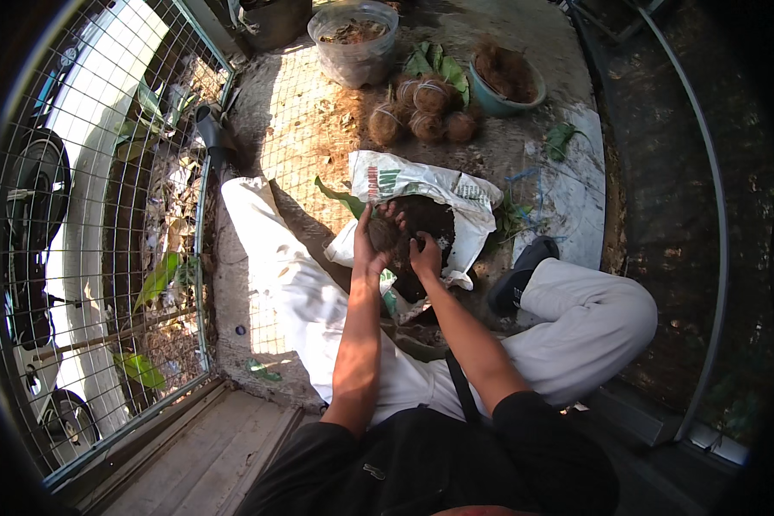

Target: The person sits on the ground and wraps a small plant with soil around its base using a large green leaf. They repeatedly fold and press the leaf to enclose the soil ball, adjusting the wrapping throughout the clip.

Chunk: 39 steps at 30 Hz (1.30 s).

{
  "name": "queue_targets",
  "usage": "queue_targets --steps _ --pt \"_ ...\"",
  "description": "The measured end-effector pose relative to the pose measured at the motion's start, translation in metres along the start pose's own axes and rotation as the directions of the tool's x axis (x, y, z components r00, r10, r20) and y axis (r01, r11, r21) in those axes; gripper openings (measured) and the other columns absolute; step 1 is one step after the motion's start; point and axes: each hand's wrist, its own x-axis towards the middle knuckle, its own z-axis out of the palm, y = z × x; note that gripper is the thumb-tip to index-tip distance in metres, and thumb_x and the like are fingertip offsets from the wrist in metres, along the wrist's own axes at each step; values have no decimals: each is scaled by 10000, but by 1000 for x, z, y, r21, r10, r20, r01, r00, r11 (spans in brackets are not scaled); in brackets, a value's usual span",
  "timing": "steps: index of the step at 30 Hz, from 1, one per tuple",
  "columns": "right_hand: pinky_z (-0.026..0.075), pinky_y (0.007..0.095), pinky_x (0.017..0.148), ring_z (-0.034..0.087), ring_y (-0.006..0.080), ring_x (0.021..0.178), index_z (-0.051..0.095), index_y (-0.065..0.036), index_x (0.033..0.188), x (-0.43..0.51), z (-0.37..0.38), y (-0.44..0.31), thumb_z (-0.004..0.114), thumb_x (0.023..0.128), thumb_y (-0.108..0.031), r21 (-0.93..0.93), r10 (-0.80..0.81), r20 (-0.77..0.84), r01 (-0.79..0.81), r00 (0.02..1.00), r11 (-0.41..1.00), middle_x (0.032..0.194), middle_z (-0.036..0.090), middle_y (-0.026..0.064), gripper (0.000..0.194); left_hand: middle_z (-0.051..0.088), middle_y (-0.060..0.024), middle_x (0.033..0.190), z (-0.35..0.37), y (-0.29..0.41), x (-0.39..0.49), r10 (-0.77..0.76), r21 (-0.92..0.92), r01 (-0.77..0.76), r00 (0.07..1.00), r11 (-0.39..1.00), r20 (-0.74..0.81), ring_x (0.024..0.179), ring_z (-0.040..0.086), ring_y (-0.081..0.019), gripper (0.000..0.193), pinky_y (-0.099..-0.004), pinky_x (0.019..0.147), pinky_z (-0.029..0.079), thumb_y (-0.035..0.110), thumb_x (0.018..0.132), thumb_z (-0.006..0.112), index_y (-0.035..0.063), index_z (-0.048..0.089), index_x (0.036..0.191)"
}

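Note:
My left hand (365, 248) cups a rounded ball of brown fibre and soil (382, 235), its fingers wrapped around the far side. A green leaf (340, 197) sticks out beyond that hand, up and to the left. Just right of the ball, my right hand (427, 257) hovers over or touches dark soil (435, 216) with its fingers curled. Whether it pinches any soil is hidden. Both hands are above a white printed plastic sack (419, 175), torn open and spread between my legs, with the soil heaped on it.
Several string-tied fibre balls (429, 97) with leaves sit beyond the sack. Behind them stand a clear plastic tub (345, 68) and a teal pot (504, 104) of coconut fibre. Wire mesh (161, 193) borders the left, a dark screen (671, 193) the right. A loose leaf (560, 140) lies rightward.

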Motion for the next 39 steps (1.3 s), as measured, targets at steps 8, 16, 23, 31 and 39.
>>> queue_targets --steps 8,16,23,31,39 --pt "320 529 1143 396 472 1339 504 -31 1388 82 -16 17 710 855 -339 -205 -231 -22 222 973 953 1434 448 273 649 671 -80 1159 7 1 -12 10 53 -5 996 999 -85 1091 607 -289 354 -411 945 494 440 1008 561 95 634 1044" --pt "343 538 1112 402 469 1326 384 -19 1472 -20 24 22 736 828 -508 -369 -336 84 342 938 864 1458 407 274 882 660 -105 1171 6 -4 -5 7 -4 -7 1000 1000 -9 1101 592 -302 489 -423 949 497 538 998 527 63 623 1063" --pt "473 490 947 571 435 1120 572 -10 1305 -31 21 23 798 803 -379 -237 -141 200 188 969 953 1174 624 228 663 654 -118 1163 4 -9 0 -34 -51 37 998 998 52 1044 615 -316 588 -424 937 505 618 965 530 46 615 1073" --pt "483 438 997 613 337 1176 508 38 1375 15 -29 1 713 868 -538 467 415 495 -637 763 613 1368 572 214 793 657 -118 1092 2 -11 4 24 92 -19 998 996 -54 1007 629 -298 537 -421 931 503 575 986 522 47 602 1045" --pt "463 443 1012 631 232 1123 623 -158 1236 29 -54 -40 580 997 -420 805 390 522 -589 759 68 1218 666 31 358 646 -90 1201 -30 -28 35 43 66 -38 997 997 -69 1111 594 -289 410 -425 1017 456 456 997 563 65 593 1118"
